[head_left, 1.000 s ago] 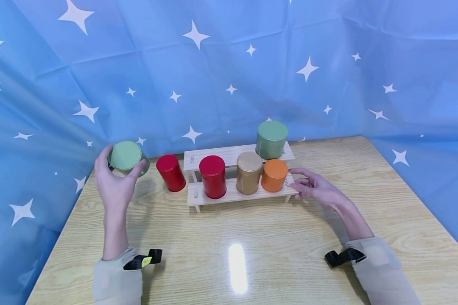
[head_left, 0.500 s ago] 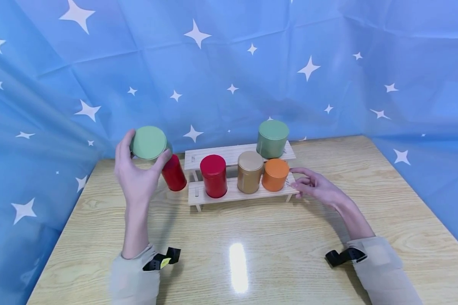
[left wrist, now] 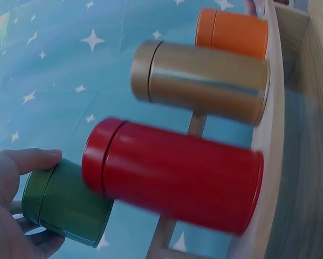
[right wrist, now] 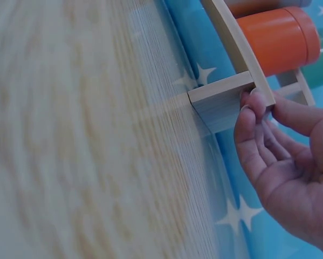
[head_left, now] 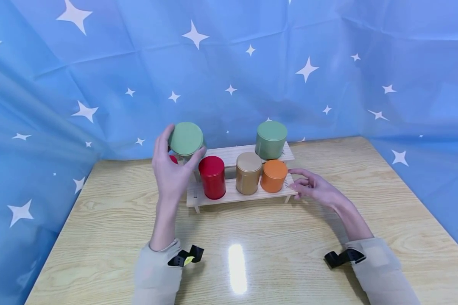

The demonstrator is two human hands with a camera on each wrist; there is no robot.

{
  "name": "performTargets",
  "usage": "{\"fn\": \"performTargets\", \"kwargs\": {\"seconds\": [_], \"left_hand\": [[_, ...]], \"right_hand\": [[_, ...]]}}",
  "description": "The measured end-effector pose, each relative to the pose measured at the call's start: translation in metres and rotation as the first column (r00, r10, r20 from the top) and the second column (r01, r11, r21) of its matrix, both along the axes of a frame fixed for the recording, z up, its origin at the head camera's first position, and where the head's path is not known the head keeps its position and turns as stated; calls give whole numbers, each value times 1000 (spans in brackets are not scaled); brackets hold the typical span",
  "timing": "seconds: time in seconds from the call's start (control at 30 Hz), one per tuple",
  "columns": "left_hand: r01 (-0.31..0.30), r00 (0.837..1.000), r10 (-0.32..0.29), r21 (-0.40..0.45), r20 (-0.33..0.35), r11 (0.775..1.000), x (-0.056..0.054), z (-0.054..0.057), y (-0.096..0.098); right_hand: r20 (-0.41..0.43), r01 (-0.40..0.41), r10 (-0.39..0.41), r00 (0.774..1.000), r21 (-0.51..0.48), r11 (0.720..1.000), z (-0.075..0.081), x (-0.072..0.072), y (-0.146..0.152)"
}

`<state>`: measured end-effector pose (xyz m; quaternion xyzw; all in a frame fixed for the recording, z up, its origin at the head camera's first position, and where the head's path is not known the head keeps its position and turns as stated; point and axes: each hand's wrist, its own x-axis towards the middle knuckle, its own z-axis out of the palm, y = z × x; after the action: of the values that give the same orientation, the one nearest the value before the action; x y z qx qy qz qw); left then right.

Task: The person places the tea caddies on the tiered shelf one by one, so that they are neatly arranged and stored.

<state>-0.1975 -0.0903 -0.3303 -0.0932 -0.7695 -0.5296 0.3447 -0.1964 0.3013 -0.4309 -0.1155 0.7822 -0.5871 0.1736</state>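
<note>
My left hand (head_left: 171, 169) grips a green lidded tin (head_left: 186, 139) above the left end of the two-tier wooden rack (head_left: 230, 194). In the left wrist view, the fingers and thumb wrap the lid end of that green tin (left wrist: 69, 205), partly behind the red tin (left wrist: 174, 175). On the lower tier stand a red tin (head_left: 213, 178), a gold tin (head_left: 248, 173) and an orange tin (head_left: 274, 176). My right hand (head_left: 314, 186) pinches the rack's right end; the right wrist view shows its thumb and curled fingers at the board's corner (right wrist: 266, 97).
Another green tin (head_left: 271, 140) stands at the right of the rack's upper tier (head_left: 229, 153). A second red tin (head_left: 173, 159) shows only slightly behind my left hand. A blue star-patterned cloth (head_left: 229, 63) hangs behind the wooden table (head_left: 290, 254).
My left hand has carried the green tin to the right, from the table's left side to over the rack's left end, passing in front of the second red tin. My right hand has stayed put.
</note>
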Motion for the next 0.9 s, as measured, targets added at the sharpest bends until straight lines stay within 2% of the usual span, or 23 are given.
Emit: {"fn": "performTargets", "kwargs": {"seconds": [0.1, 0.37, 0.73, 0.9], "left_hand": [[21, 1000, -21, 7, 15, 1000, -1, 2, 11], [74, 997, -74, 0, -16, 997, -12, 9, 34], [163, 982, -160, -25, 102, 986, -29, 14, 61], [207, 969, -203, -15, 140, 978, -36, 16, 68]], "right_hand": [[1, 2, -2, 1000, -2, 1000, 0, 0, 0], [-6, 5, -5, 1000, 9, 1000, 1, 0, -1], [-2, -4, 4, 1000, -3, 1000, 1, 1, 0], [2, 3, -3, 1000, -2, 1000, 1, 1, -1]]}}
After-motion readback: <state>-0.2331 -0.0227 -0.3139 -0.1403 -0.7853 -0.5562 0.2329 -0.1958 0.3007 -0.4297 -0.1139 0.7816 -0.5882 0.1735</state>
